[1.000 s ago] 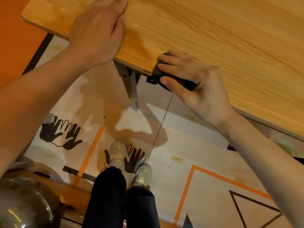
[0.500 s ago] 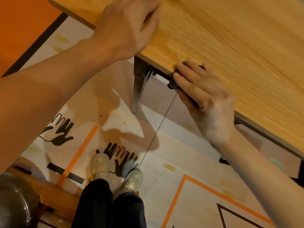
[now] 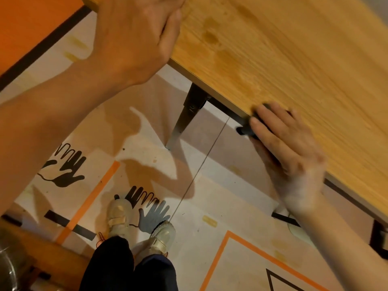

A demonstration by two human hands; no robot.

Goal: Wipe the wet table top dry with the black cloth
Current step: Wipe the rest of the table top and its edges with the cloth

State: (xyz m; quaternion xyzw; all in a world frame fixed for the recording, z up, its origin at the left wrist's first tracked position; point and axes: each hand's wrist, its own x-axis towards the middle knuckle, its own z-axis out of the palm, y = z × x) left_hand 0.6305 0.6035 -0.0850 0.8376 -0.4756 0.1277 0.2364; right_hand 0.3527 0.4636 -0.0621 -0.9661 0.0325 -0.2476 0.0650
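Observation:
The wooden table top (image 3: 304, 59) fills the upper right, with darker wet patches (image 3: 212, 36) near its left end. My right hand (image 3: 287, 156) grips the black cloth (image 3: 246, 128) at the table's near edge; the cloth pokes out past the fingertips and wraps over the edge, mostly hidden under the hand. My left hand (image 3: 138, 38) rests flat on the table's left corner, its fingers partly cut off by the frame's top.
A metal table leg (image 3: 184, 118) drops from under the near edge. Below are my legs and pale shoes (image 3: 119, 215) on a floor with orange tape lines and hand prints. A wooden bench and a shiny round object (image 3: 8, 267) sit at lower left.
My right hand has slid the cloth rightward along the table's near edge. The view has shifted, so the table corner and my left hand now sit higher and further right in the frame.

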